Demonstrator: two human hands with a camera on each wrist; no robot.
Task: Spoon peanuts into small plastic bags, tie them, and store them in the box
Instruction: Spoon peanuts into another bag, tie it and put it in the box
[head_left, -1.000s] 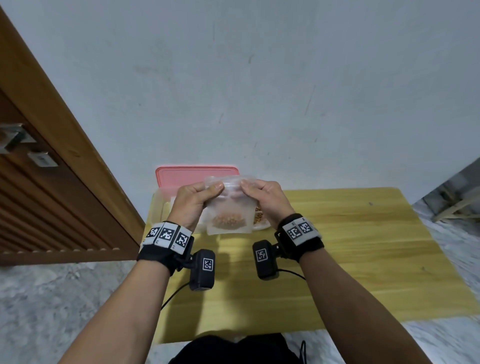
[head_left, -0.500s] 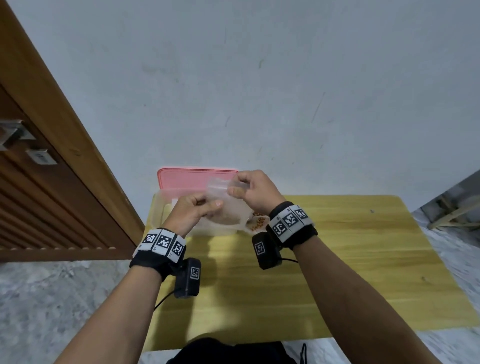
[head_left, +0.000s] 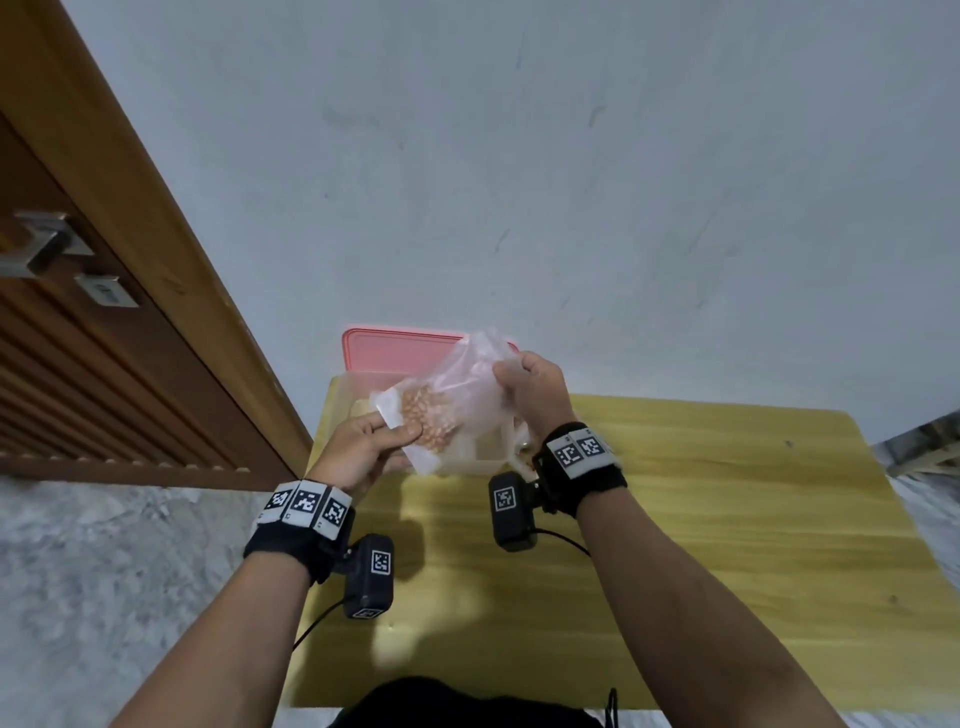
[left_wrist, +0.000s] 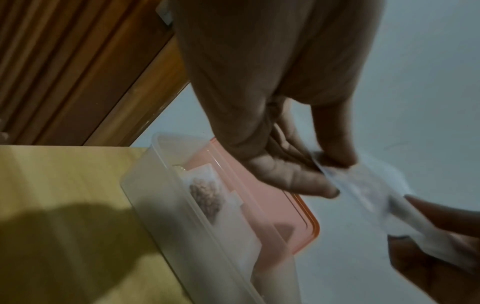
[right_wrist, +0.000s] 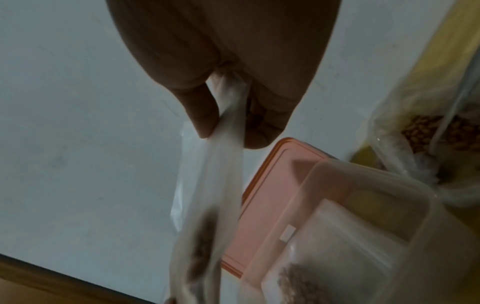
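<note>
The step in hand looks like the closing of a filled bag: the small plastic bag (head_left: 452, 410) hangs slantwise in the air between the two hands, over the box (left_wrist: 182, 209). The left hand (head_left: 358, 449) pinches its lower, filled corner between thumb and fingers; the right hand (head_left: 535, 392) is curled tight round the gathered mouth, up and away from the left. The peanuts (head_left: 428, 418) sit bunched at the left-hand end, a lumpy tan cluster, and the film between them and the right hand is drawn out empty and creased.

By my judgement the next move calls for twisting or knotting that slack neck close against the nuts, while the left hand keeps the load from sliding.

The bag is thin, clear, crinkly film, limp where unfilled. The box just beyond the left fingers is milky translucent plastic with rounded corners, and already holds at least one flat packet of nuts (left_wrist: 206, 196). A smooth salmon-pink lid (head_left: 400, 351) stands behind it against the wall. Beside the right wrist a bigger clear bag of peanuts (right_wrist: 426, 133) rests on the pale wooden table (head_left: 727, 519)
</note>
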